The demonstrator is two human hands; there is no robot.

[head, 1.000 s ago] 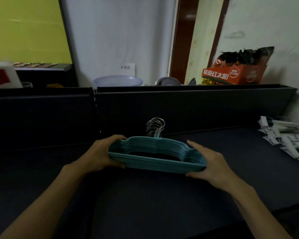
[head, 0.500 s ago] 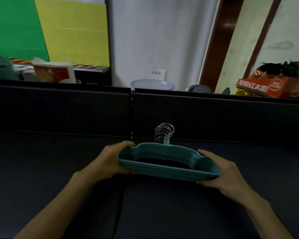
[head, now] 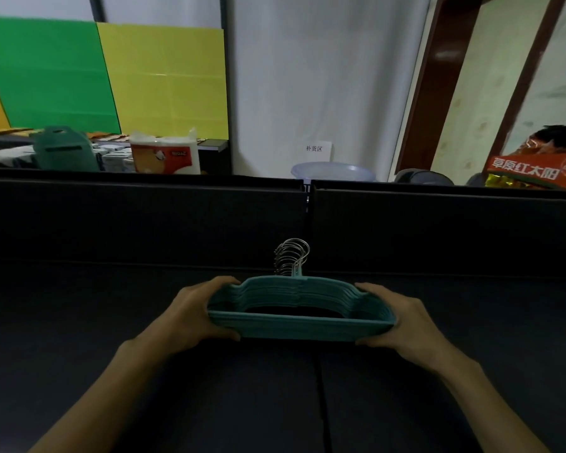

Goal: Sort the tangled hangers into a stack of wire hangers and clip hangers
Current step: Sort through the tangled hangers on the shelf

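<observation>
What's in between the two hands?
In the head view, a neat stack of teal hangers spans the gap; the left hand grips one end, the right hand the other, metal hooks pointing away.

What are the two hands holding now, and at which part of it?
A stack of teal hangers: the left hand grips its left end, the right hand its right end.

**What the stack and the frame edges are hiding**

The teal hanger stack is covering the fingertips of the left hand and right hand gripping its ends. Its metal hooks are overlapping, too bunched to count. Right of the stack, the orange box is running off the frame edge.
</observation>
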